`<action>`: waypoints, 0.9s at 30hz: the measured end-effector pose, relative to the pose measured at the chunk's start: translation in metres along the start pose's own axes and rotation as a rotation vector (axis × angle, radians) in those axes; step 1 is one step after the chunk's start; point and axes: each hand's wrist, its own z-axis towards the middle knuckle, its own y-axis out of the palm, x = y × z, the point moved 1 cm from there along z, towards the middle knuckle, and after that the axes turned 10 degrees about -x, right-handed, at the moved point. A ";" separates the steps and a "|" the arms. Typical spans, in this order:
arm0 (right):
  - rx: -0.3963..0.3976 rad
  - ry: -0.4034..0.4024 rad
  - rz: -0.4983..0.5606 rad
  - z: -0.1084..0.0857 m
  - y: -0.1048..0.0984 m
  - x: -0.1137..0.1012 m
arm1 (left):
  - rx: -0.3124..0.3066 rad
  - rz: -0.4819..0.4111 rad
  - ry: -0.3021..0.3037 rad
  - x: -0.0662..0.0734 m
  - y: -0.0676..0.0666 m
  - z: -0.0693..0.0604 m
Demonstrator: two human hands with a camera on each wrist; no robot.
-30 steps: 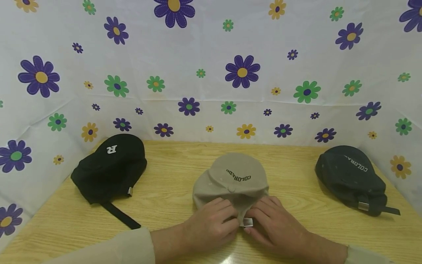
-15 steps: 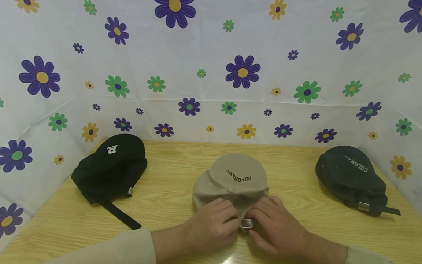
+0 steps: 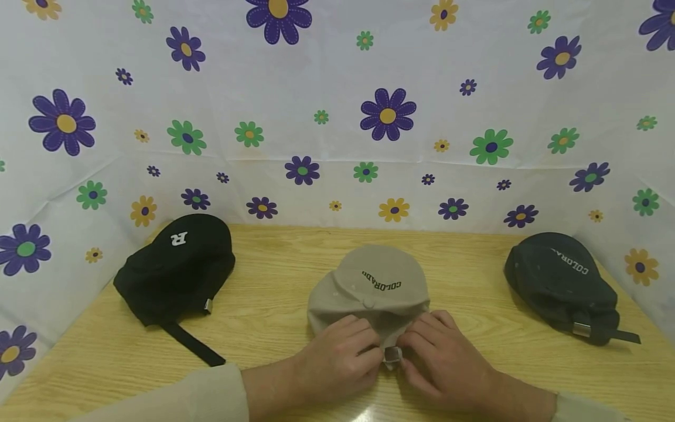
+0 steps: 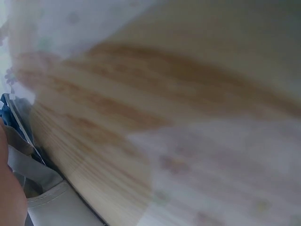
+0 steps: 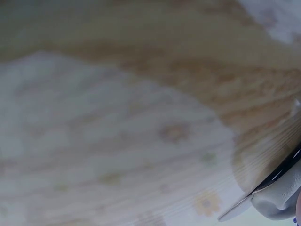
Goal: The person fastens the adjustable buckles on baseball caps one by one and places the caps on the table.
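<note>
Head view: beige cap (image 3: 379,278) sits midway between the left and right edges of the table (image 3: 274,293), in from the far edge. Left hand (image 3: 343,354) has its fingers curled, clamped on the cap's back band; right hand (image 3: 448,357) likewise, with the metal buckle (image 3: 392,354) in the gap between them. Fingertips partly hidden; both wrist views too blurred to settle the exact hold. Judged main risk: the band slipping or twisting at the buckle, caused by uneven pull or one hand letting go early. Beige strap end not seen, so whether it is threaded cannot be told. Second risk: hard pulling could drag the soft crown out of shape. Third: the loose strap (image 3: 192,344) of the black cap (image 3: 184,275), near the left edge, ends right by the left sleeve (image 3: 211,392); contact uncertain. A backward sweep of that forearm might catch it. Charcoal cap (image 3: 559,287), by the right edge, seems safely apart.
</note>
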 end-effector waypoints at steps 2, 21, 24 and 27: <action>0.015 -0.012 -0.009 0.002 -0.001 0.003 | 0.003 0.005 0.006 -0.003 0.000 0.002; -0.058 0.011 0.025 -0.001 0.001 -0.003 | -0.004 -0.037 0.005 0.002 0.005 -0.002; 0.011 -0.034 -0.010 0.003 0.003 0.002 | 0.005 -0.017 0.037 -0.004 0.006 0.001; 0.047 -0.058 -0.025 0.007 0.003 0.007 | 0.018 0.001 0.057 -0.011 0.005 0.004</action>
